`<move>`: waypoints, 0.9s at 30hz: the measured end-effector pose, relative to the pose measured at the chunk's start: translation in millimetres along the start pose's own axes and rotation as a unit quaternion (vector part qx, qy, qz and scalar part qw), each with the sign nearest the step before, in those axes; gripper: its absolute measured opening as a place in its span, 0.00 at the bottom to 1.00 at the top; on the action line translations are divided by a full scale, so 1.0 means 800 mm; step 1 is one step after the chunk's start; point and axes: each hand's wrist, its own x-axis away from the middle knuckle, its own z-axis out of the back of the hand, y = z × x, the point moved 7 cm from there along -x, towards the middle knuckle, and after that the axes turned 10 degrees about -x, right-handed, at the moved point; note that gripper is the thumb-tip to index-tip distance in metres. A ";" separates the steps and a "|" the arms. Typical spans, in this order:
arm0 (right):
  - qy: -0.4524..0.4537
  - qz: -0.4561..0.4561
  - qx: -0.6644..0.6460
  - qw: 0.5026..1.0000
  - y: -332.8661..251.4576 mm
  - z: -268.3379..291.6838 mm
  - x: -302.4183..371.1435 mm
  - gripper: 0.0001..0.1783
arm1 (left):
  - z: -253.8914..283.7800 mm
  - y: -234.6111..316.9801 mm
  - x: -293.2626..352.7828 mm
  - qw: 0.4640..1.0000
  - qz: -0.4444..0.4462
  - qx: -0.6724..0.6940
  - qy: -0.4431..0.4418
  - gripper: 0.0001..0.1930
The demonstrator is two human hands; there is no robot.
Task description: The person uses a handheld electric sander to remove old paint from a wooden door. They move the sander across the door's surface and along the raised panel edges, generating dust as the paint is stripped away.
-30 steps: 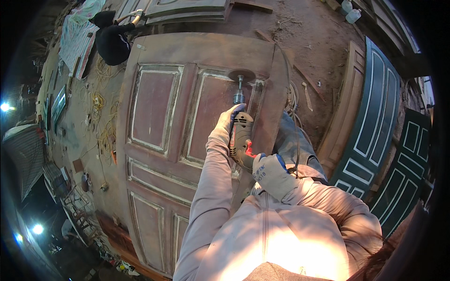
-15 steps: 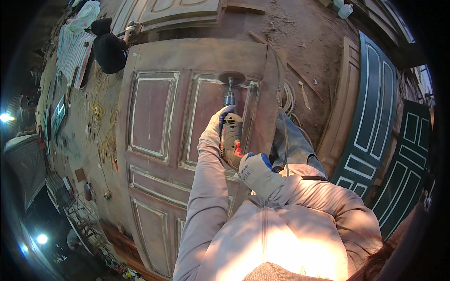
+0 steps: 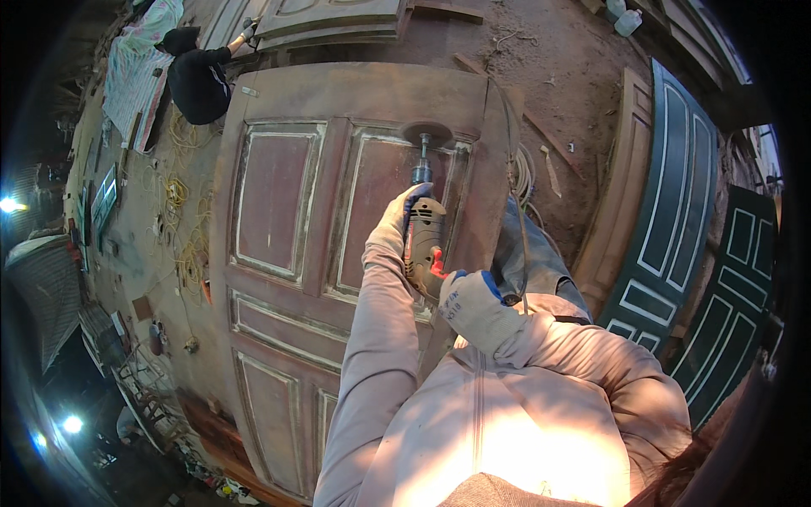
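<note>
1. A big brown door fills the middle, with brown dirt floor at 1 o'clock and a bright lamp at 8.
2. The drill is over the door, its round disc at 12.
3. The left hand wraps its front; the right hand curls around its back.
4. Green doors stand at 3, a crouching person at 10.
5. A cord crosses the door's edge at 1.

Against half a second ago, the power tool and its disc sit slightly farther right over the door, the left hand and right hand shifting along. A co-worker's arm reaches farther toward the stacked doors.
</note>
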 end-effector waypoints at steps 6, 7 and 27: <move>0.021 0.032 -0.053 0.998 -0.004 0.010 -0.029 0.08 | 0.019 0.022 0.023 0.996 0.052 0.071 -0.008 0.15; 0.021 0.031 -0.058 0.998 -0.003 0.012 -0.029 0.08 | 0.012 0.022 0.026 0.996 0.058 0.069 -0.013 0.15; -0.009 0.010 -0.023 1.000 0.028 0.025 0.032 0.10 | -0.039 0.001 0.015 1.000 0.019 -0.001 -0.021 0.16</move>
